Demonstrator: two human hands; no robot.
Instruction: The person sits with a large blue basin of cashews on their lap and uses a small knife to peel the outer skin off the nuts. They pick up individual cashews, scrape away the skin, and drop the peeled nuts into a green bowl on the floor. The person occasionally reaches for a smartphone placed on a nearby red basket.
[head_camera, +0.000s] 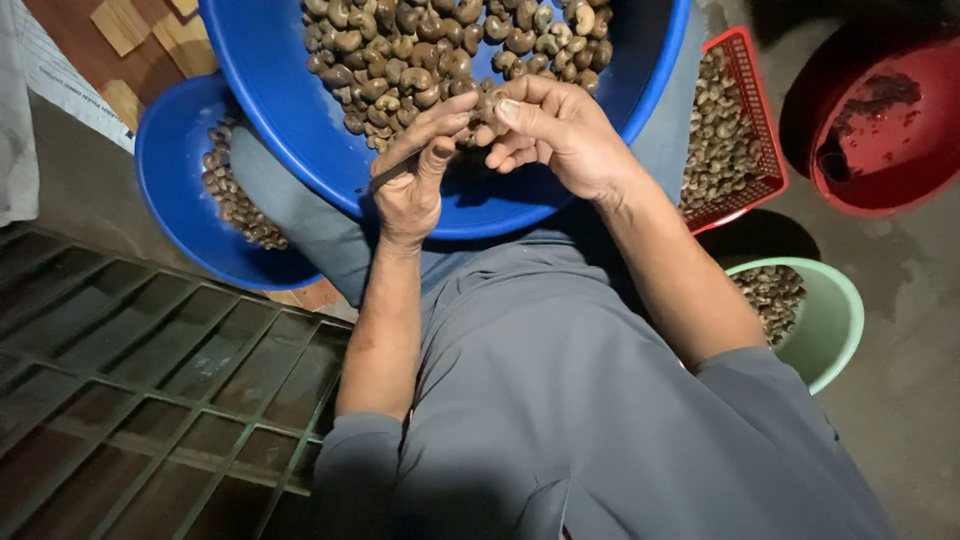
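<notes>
- A white printed sheet (55, 70) lies at the far left edge, flat and pale against the dark floor. I can't make out its print.
- A big blue basin (300, 120) rests across my lap, heaped with brown, kidney-shaped nuts in their shells (400, 50).
- A smaller blue basin (165, 170) sits lower down to my left, partly tucked under the big one, with a thinner pile of the same nuts.
- To my right stands a red mesh basket (765, 120) full of paler nuts. Beyond it is a red round tub (900, 160) with dark wet residue in it.
- A pale green bucket (835, 320) by my right elbow holds more brown pieces.
- A dark metal grate (150, 380) covers the floor on my left.
- The nut I'm working on (484, 108) is small, brown and dull, held just above the near edge of the heap in the big basin, between my two hands.
- My right hand (560, 130) is curled, thumb on top, pinching that nut with thumb and fingertips, wrist bent inward.
- My left hand (410, 185) is clenched round a thin dark blade (392, 170), with the thumb stretched toward the nut; the tool's working end is hidden among my fingers.
- Both forearms are bare and reach forward from my grey shirt sleeves (560, 420), and the hands meet fingertip to fingertip.
</notes>
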